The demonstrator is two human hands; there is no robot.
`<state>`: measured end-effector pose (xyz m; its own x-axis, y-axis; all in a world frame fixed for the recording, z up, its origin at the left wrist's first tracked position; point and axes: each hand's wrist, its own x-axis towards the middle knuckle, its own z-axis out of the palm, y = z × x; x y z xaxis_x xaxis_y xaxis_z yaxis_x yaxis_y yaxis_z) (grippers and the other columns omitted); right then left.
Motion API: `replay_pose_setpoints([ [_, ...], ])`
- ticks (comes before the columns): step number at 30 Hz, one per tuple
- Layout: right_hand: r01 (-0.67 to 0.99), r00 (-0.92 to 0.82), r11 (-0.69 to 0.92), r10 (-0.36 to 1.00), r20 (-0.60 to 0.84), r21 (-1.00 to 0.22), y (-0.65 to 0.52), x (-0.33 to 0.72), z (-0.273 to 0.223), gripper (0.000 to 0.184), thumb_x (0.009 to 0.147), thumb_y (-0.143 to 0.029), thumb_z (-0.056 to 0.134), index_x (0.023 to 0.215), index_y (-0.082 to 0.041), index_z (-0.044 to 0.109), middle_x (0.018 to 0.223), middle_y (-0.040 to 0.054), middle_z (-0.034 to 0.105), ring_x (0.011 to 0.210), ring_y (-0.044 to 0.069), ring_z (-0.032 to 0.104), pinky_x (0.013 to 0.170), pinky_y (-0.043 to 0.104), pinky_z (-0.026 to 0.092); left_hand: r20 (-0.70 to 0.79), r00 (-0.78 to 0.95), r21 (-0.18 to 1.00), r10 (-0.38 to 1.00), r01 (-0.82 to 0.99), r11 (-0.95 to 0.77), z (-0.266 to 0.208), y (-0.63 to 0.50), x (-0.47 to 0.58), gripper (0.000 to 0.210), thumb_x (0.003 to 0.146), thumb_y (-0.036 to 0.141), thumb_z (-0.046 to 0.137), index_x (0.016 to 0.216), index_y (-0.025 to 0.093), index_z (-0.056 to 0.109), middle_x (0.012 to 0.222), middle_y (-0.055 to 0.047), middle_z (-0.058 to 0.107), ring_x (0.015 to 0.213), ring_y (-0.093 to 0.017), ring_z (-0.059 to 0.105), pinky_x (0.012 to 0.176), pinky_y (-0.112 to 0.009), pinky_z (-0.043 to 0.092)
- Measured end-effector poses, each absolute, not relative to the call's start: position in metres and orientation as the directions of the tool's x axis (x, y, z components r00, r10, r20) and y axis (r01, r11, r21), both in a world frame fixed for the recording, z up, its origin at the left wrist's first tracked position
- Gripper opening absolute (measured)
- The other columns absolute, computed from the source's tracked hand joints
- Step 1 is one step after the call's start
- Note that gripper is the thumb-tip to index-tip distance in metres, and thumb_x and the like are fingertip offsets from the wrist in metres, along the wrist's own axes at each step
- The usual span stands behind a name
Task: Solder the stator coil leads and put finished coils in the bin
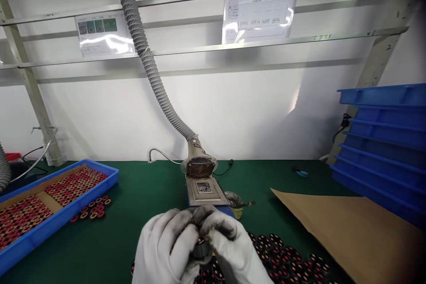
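Both my hands wear white gloves with grey, soiled fingertips and meet low in the middle of the view. My left hand (168, 244) is closed around a small dark round part (200, 248) with a hint of copper colour at its top. My right hand (226, 242) pinches at the upper edge of the same part; the fingers hide most of it. Beneath and to the right of my hands lies a loose pile of black round parts (289, 259) with red or copper-coloured middles. Just beyond my fingers stands a small metal hot plate (213, 193).
A grey ribbed hose (155, 73) drops to a hood (199, 164) behind the plate. At left, a blue tray (103, 173) holds rows of red and copper-coloured parts, with several loose parts (96, 207) beside it. Brown cardboard (353, 226) and stacked blue trays (382, 142) occupy the right.
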<state>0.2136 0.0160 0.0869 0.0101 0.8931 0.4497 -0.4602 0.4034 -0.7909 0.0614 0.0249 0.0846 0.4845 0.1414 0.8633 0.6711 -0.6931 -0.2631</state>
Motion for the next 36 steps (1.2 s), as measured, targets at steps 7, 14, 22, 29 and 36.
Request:
replay_pose_setpoints([
  [7,-0.622,-0.031,0.213,0.955,0.296,-0.753,0.019,0.213,0.081,0.028,0.055,-0.023,0.080,0.079,-0.022,0.067,0.086,0.0051,0.069,0.080,0.020,0.063,0.078,0.033,0.049,0.886,0.445,-0.257,0.130,0.705,-0.661,0.088,0.023,0.058,0.022,0.088,0.029,0.044,0.093,0.013,0.057,0.095,-0.010,0.065,0.093,-0.022,0.057,0.078,-0.035,0.042],
  [14,-0.655,-0.207,0.040,0.951,0.230,-0.755,0.031,0.198,0.064,0.041,0.051,-0.027,0.082,0.087,-0.017,0.066,0.080,0.0063,0.069,0.078,0.020,0.064,0.076,0.034,0.050,0.853,0.333,0.123,0.402,0.620,-0.775,0.077,0.021,0.059,0.034,0.080,0.022,0.055,0.113,0.018,0.049,0.109,-0.009,0.058,0.097,-0.017,0.057,0.080,-0.027,0.049],
  [22,-0.747,-0.266,-0.098,0.951,0.160,-0.657,0.019,0.197,0.073,0.034,0.062,-0.024,0.076,0.094,-0.018,0.065,0.089,0.0074,0.068,0.086,0.021,0.063,0.083,0.036,0.047,0.778,0.317,0.480,0.543,0.258,-0.838,0.077,0.028,0.057,0.048,0.074,0.021,0.065,0.117,0.032,0.048,0.114,-0.003,0.056,0.097,-0.018,0.058,0.079,-0.025,0.052],
  [29,-0.777,-0.289,-0.146,0.947,0.141,-0.613,0.017,0.195,0.068,0.029,0.066,-0.024,0.073,0.094,-0.020,0.066,0.085,0.0053,0.068,0.080,0.018,0.063,0.083,0.034,0.046,0.832,0.334,0.376,0.442,0.247,-0.893,0.076,0.033,0.050,0.039,0.077,0.016,0.060,0.114,0.027,0.054,0.107,-0.006,0.061,0.100,-0.019,0.057,0.087,-0.030,0.048],
  [36,-0.660,-0.456,-0.219,0.877,0.152,-0.719,0.037,0.195,0.057,0.031,0.058,-0.030,0.079,0.083,-0.015,0.070,0.074,0.0060,0.068,0.074,0.017,0.063,0.084,0.034,0.044,0.651,-0.090,0.757,0.754,0.003,-0.653,0.081,0.024,0.048,0.012,0.079,0.019,0.057,0.079,0.025,0.067,0.092,-0.001,0.068,0.089,-0.016,0.063,0.079,-0.020,0.050],
])
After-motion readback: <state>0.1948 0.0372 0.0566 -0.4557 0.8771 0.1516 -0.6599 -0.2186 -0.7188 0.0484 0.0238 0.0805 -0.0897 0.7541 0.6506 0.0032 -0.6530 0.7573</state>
